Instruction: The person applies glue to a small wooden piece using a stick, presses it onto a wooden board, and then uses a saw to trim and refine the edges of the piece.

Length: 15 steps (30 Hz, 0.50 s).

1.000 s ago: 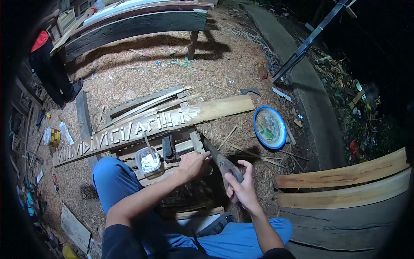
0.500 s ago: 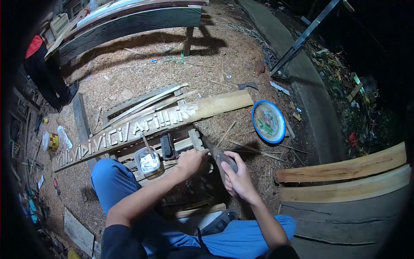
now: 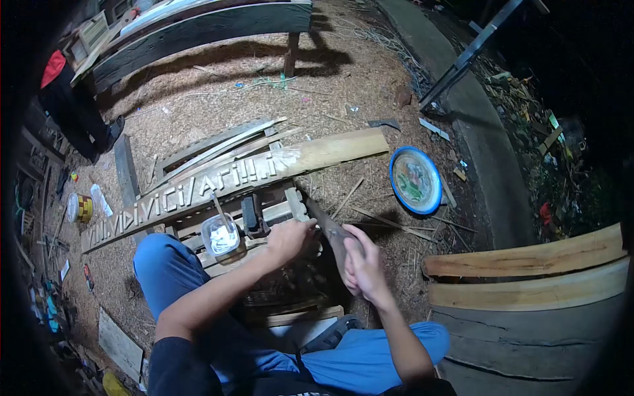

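My right hand (image 3: 364,264) is closed around a large knife (image 3: 335,232), a long dark tool that slants up and left from the fist. My left hand (image 3: 290,239) is pinched shut beside the knife, over a slatted wooden stand; whatever its fingertips hold is too small to make out. Just beyond lies a long wooden board (image 3: 337,150) with raised pale letters along it. A clear plastic tub (image 3: 220,236) of white paste, a stick standing in it, sits left of my left hand. Near the tub is a dark block (image 3: 251,214).
A blue-rimmed basin (image 3: 415,180) lies right of the board. Planks (image 3: 525,264) fill the lower right, and a heavy wooden bench (image 3: 198,43) stands at the back. A person in dark trousers (image 3: 76,122) stands at far left. Wood shavings and sticks cover the ground.
My view has shifted slightly. Both hands stay close together at the knife, and the right hand's grip on it has turned a little.
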### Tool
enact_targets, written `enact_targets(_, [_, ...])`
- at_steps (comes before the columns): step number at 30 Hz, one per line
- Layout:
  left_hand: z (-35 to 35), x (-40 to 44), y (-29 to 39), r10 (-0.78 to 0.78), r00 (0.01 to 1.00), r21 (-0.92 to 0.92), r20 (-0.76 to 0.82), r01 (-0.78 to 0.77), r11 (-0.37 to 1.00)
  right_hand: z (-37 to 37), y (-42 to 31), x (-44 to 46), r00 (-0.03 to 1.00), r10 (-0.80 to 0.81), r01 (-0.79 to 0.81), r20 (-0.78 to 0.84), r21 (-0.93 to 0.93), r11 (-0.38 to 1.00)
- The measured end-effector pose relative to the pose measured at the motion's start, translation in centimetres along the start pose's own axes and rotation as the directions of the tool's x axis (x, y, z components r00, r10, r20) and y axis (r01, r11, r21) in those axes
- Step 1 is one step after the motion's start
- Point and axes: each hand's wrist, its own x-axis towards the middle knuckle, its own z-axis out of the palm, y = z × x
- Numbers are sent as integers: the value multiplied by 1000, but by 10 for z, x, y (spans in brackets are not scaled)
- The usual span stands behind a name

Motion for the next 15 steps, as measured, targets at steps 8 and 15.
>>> enact_targets(8, [5,1,-6,25,1000,64,-13,-24,998,6,-10,2,998,15,-14,55,-33,999])
enact_targets(15, [7,1,-8,20,1000,81,-19,-19,997,19,-44,-3,985,77,-69,157,-54,996])
